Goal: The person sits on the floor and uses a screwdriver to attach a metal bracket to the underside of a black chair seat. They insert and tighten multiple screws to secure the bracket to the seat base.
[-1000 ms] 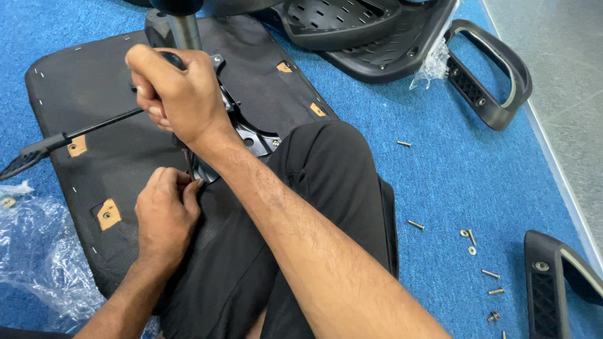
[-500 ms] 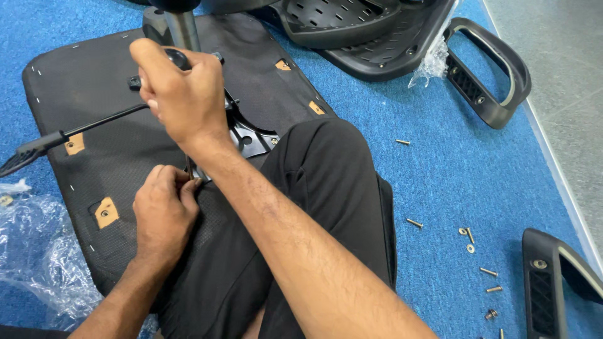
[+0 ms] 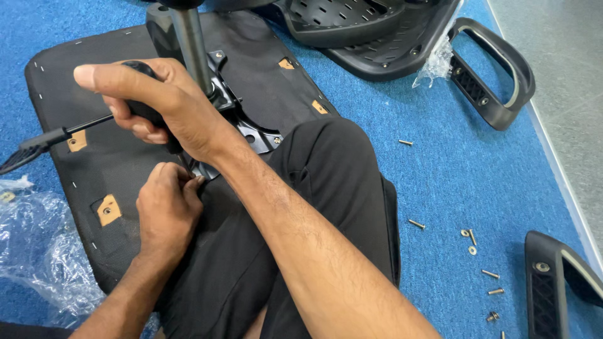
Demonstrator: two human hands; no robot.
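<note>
- Since the earlier frame, right hand (image 3: 166, 107) has shifted slightly toward the seat's left edge, fist still wrapped around the black screwdriver handle (image 3: 143, 112); left hand barely moved.
- Right hand: closed tight on the handle, thumb stretched out left, shaft pointing down to the black metal mechanism plate (image 3: 248, 129).
- Left hand (image 3: 166, 210): fingers pinched together at the screwdriver tip, at the plate's near edge; what they pinch is hidden, cannot tell.
- Plate sits mid-seat on the upturned black chair seat (image 3: 88, 75), grey gas cylinder (image 3: 191, 44) standing up from it.
- Thin black lever (image 3: 44, 143) sticks out past the seat's left edge.
- Person's knee in black trousers (image 3: 339, 188) rests over the seat's right edge.
- Loose screws (image 3: 483, 273) scattered on the blue carpet (image 3: 465, 176) right of the knee.
- Black armrest (image 3: 496, 75) at the carpet's far right edge, another armrest (image 3: 553, 282) at near right corner.
- Clear plastic wrap (image 3: 38, 251) off the seat's near-left corner.
</note>
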